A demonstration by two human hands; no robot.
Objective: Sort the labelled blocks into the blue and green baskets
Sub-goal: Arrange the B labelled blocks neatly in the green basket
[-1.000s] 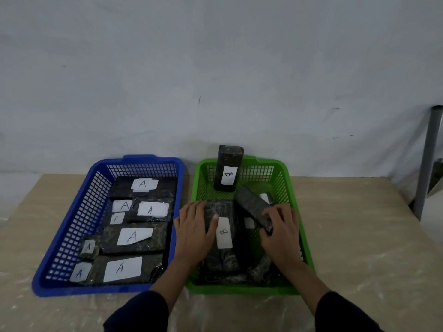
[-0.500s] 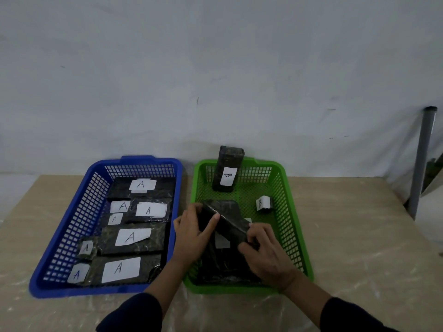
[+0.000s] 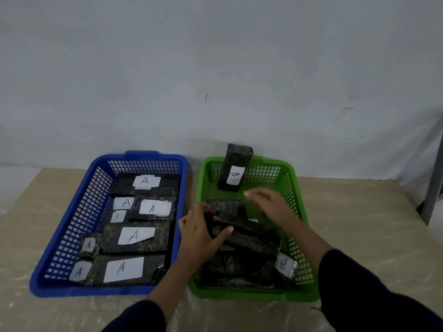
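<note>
The blue basket (image 3: pixel 72 236) on the left holds several dark wrapped blocks with white "A" labels (image 3: pixel 136 236). The green basket (image 3: pixel 296 188) on the right holds dark blocks marked "B". One tall B block (image 3: pixel 236 168) stands upright at its back. A small B block (image 3: pixel 285 264) lies in the near right corner. My left hand (image 3: pixel 201 236) grips the left end of a long dark block (image 3: pixel 249 236) that lies slanted across the pile in the green basket. My right hand (image 3: pixel 271 207) is blurred above the middle of the basket, fingers stretched out and holding nothing.
Both baskets sit side by side on a beige table (image 3: pixel 359 236) covered with clear plastic film, against a pale wall. A grey metal post (image 3: pixel 434 183) stands at the right edge of the view.
My right hand has let go of the long block and moved up toward the back of the green basket. The small B block in the near right corner now shows. My left hand stays on the block.
</note>
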